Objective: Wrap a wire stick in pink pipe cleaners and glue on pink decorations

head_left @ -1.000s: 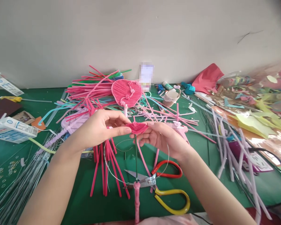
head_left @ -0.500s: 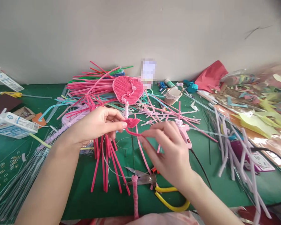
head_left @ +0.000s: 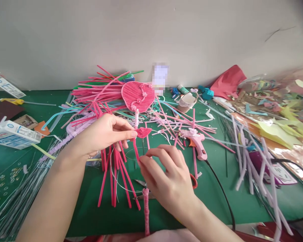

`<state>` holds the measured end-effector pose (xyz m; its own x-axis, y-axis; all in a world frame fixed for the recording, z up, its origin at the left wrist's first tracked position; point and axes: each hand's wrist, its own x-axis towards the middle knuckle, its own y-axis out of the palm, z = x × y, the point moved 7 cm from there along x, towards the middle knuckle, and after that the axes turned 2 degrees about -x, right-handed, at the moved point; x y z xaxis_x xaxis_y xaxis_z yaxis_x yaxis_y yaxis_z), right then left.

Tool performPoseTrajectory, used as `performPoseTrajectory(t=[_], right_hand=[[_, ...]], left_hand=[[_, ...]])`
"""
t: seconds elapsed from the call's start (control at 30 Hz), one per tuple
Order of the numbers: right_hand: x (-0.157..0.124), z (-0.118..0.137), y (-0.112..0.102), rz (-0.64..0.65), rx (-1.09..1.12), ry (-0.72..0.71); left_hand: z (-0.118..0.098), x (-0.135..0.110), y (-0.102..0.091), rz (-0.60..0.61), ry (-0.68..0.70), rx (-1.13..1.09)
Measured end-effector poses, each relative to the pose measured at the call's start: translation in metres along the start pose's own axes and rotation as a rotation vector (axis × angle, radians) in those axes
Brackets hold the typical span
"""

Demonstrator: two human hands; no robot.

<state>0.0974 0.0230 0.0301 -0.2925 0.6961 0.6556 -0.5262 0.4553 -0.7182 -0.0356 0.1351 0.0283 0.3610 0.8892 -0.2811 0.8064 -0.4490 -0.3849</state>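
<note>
My left hand (head_left: 116, 132) pinches a small red petal-shaped piece (head_left: 144, 132) made of fuzzy pipe cleaner, its pointed end facing right. From that piece a loose pipe cleaner tail (head_left: 136, 150) runs down to my right hand (head_left: 164, 171), whose thumb and fingers close on its lower end. Beneath my right hand lie scissors (head_left: 140, 183), mostly covered, with blade tips and part of a handle showing. A pink wrapped stick (head_left: 146, 210) stands at the table's front edge. Behind my hands rests a round pink-red fan (head_left: 137, 96) decorated with small flowers.
Red pipe cleaners (head_left: 96, 90) are heaped at the back, with more hanging forward. A pink glue gun (head_left: 198, 144) with a black cord lies to the right. Wires (head_left: 27, 195) and a milk carton (head_left: 15, 134) are on the left; lilac pipe cleaners (head_left: 242, 161) lie at right.
My right hand has moved down and left, swinging the pipe cleaner tail from pointing right to pointing downward. It now covers more of the scissors and uncovers the glue gun. My left hand stays nearly still.
</note>
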Motion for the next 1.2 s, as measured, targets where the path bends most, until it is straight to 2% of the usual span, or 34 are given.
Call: performPoseTrajectory(t=[0.07,0.17,0.3,0.4,0.5,0.6,0.77,0.93,1.03,1.2], right_hand=[[0.0,0.006,0.001,-0.01,0.007,0.003],[0.0,0.005,0.003,-0.037,0.013,0.097],[0.003,-0.003,0.0,-0.1,0.019,0.197],[0.006,-0.012,-0.005,-0.145,0.126,0.242],[0.011,-0.021,-0.009,-0.134,0.21,0.265],[0.018,-0.028,-0.012,-0.076,0.209,0.204],[0.035,-0.04,-0.011,0.063,0.207,-0.007],[0.051,-0.056,-0.005,0.222,0.259,-0.119],[0.056,-0.059,0.0,0.338,0.294,-0.169],[0.061,-0.058,0.003,0.436,0.345,-0.205]], left_hand=[[-0.001,0.0,0.001,0.014,0.009,-0.014],[-0.001,0.001,0.002,0.044,0.023,-0.04],[0.001,-0.001,0.0,0.042,0.002,-0.033],[0.001,-0.003,0.0,0.045,-0.001,0.004],[-0.002,-0.003,0.0,0.031,0.004,0.025],[-0.004,-0.003,-0.001,0.003,0.011,0.037],[-0.012,-0.007,0.004,-0.04,0.113,0.13],[-0.017,-0.015,0.01,-0.171,0.172,0.211],[-0.019,-0.017,0.012,-0.189,0.193,0.224],[-0.034,-0.023,0.017,-0.198,0.409,0.439]])
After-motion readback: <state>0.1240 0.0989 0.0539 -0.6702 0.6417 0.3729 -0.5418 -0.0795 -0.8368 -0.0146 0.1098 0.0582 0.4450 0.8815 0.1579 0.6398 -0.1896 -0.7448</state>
